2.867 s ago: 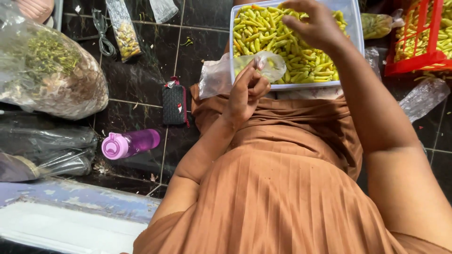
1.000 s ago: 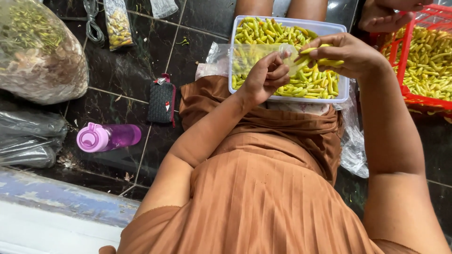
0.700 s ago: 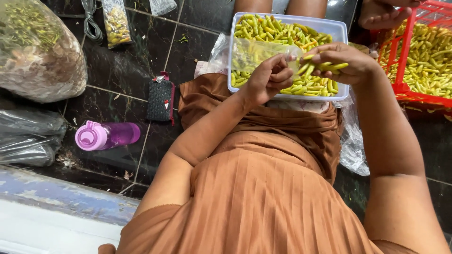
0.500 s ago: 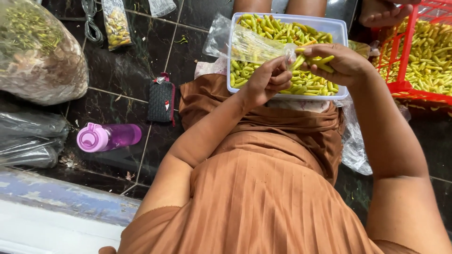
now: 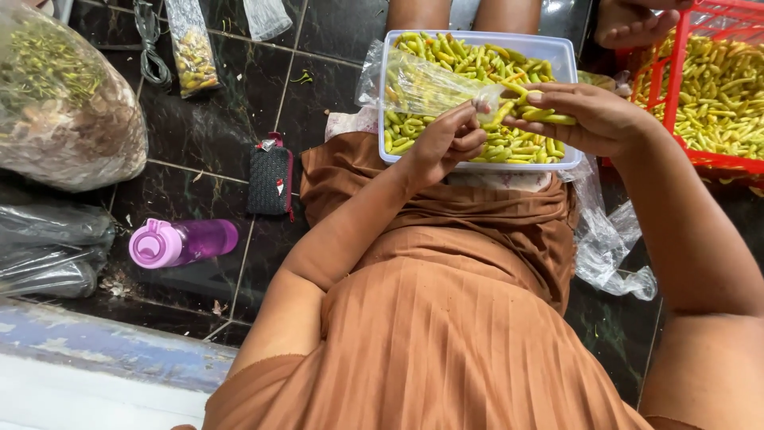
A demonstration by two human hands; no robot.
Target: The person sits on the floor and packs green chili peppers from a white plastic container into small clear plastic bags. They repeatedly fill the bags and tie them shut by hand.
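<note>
A dark tiled floor (image 5: 199,143) carries the work, and the person sits on it in a brown pleated dress. A clear tub (image 5: 557,56) of yellow-green chillies (image 5: 461,60) rests on the lap. Over the tub, the left hand (image 5: 442,143) is closed, pinching the mouth of a small clear bag (image 5: 434,84); the bag's long axis runs left from that hand, lying across the tub. The right hand (image 5: 593,119) is just to the right, fingers curled round a few chillies, their tips pointing left toward the bag's mouth, nearly touching it. A red crate (image 5: 676,87) of more chillies stands further right, with another person's hand (image 5: 633,24) above it. On the floor to the left lie a purple bottle (image 5: 179,243), a dark pouch (image 5: 269,181) and a big sack (image 5: 64,103).
</note>
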